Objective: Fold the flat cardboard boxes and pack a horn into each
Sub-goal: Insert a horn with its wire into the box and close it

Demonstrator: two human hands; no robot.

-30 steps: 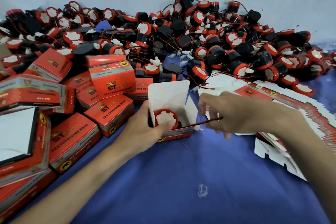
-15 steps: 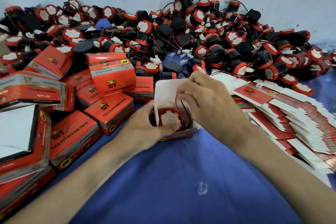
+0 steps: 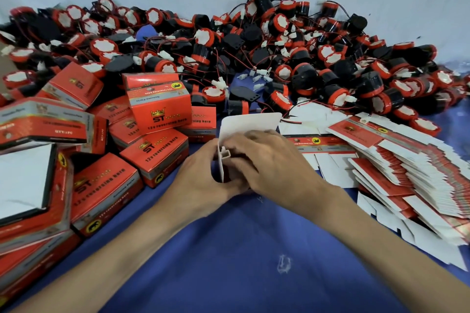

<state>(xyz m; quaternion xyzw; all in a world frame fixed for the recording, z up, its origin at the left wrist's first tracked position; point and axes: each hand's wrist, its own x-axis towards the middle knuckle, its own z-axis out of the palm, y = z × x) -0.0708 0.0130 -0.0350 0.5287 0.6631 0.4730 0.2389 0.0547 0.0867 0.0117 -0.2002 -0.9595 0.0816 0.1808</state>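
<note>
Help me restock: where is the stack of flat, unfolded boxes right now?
In the head view, the stack of flat boxes lies fanned out on the blue cloth on the person's right, beside the right hand and just in front of the horn pile.

horns: red-black, white faces | packed boxes: red, grey band | cloth: blue

Open box, white lid flap upright, stood mid-cloth; loose red-black horns heaped along far edge; flat boxes fanned at right edge.
</note>
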